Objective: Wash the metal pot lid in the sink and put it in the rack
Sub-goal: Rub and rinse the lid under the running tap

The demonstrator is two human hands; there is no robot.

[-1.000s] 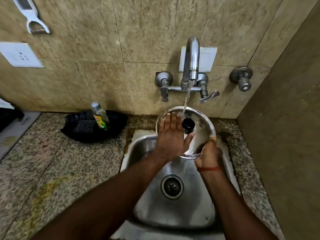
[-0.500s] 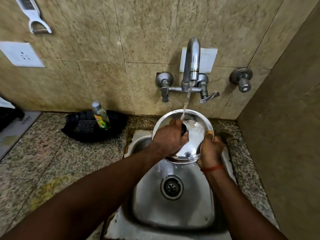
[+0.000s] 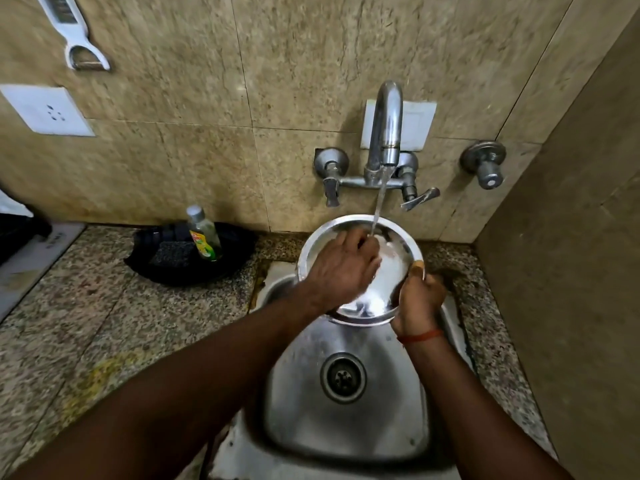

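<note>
The round metal pot lid [image 3: 394, 271] is tilted over the steel sink [image 3: 346, 427], under the water running from the tap [image 3: 386, 133]. My right hand [image 3: 417, 299] grips the lid's right rim, thumb on the edge. My left hand [image 3: 341, 271] lies flat on the lid's face, fingers spread toward the stream, and hides the black knob. No rack is in view.
A black dish [image 3: 194, 258] with a scrub pad and a dish-soap bottle [image 3: 204, 233] sits on the granite counter [image 3: 104, 334] left of the sink. A side wall [image 3: 571, 271] closes in the right. A white peeler [image 3: 74, 36] hangs on the tiled wall.
My left hand has slid across the lid's face and now covers the black knob. The lid has tilted and lowered slightly; the right hand keeps its grip on the rim.
</note>
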